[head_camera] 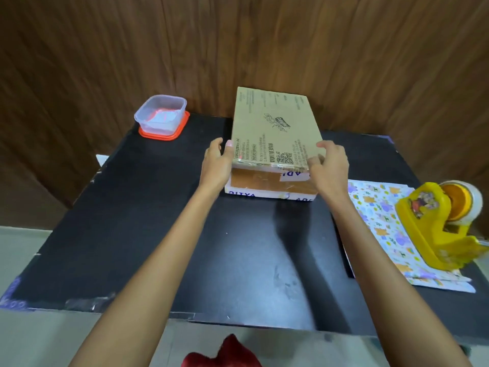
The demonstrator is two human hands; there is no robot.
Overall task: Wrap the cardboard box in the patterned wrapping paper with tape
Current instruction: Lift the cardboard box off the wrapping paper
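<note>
Toward twelve o'clock on the black table (158,234), a little right of its middle: one cardboard box (272,123), flat and oblong. Long axis from six to twelve o'clock, broad printed face up, with a QR code close to the near edge. Short end with brown tape and white label strips turned to six o'clock; far end up against the table's back edge by the wood-grain wall (105,49). Resting or slightly lifted: cannot tell.

Two hands, both at the box's near end. Left hand (217,162) at nine o'clock of that end, cupped against the left side, thumb up at the top edge. Right hand (330,165) at three o'clock, fingers curled over the top corner, thumb on the taped end face. Box gripped between the two.

At four o'clock from the box, lying flat near the table's right edge: patterned wrapping paper (375,207), white with purple and orange figures; number of sheets unclear. On top of its right part, one yellow tape dispenser (428,229) with one roll of tape (473,197) mounted.

At ten o'clock from the box, well apart at the far left corner: one clear plastic container (161,112) standing on one orange lid (158,135).

At six o'clock, at the bottom edge of the view: one piece of red fabric (227,350).
</note>
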